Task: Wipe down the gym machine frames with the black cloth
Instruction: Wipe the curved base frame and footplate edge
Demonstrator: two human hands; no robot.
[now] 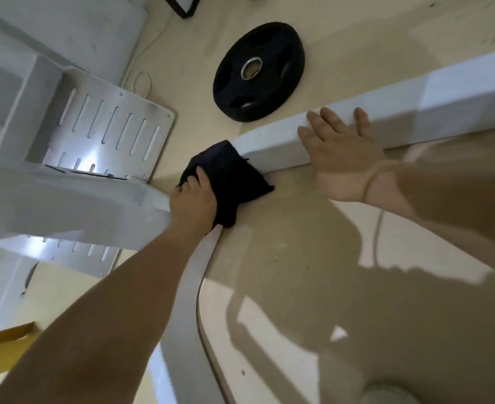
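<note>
While the left hand [195, 199] grips the black cloth [234, 170], the cloth sits bunched up on the corner where two white frame bars meet. The fingers [201, 177] are curled round the top of it and hold it tight. The right hand [342, 158] lies flat on the long frame bar [444, 112] that runs off to the right, with its fingers spread wide and holding nothing.

A few things could go wrong, I think. The cloth is a thick lump, so it may only rub the top of the corner and miss the sides and the join. One end hangs down to the floor [298, 258], so it could pick up dirt there and smear it back on the white paint. The bare right hand might leave marks on the bar it leans on, and that part would need wiping too. Just left of the cloth is a slotted metal plate [117, 126]. A big sweep that way could bump knuckles on its edge. On the far side of the bar a black weight plate [258, 71] lies on the floor, and a foot could catch it when the person moves on.
</note>
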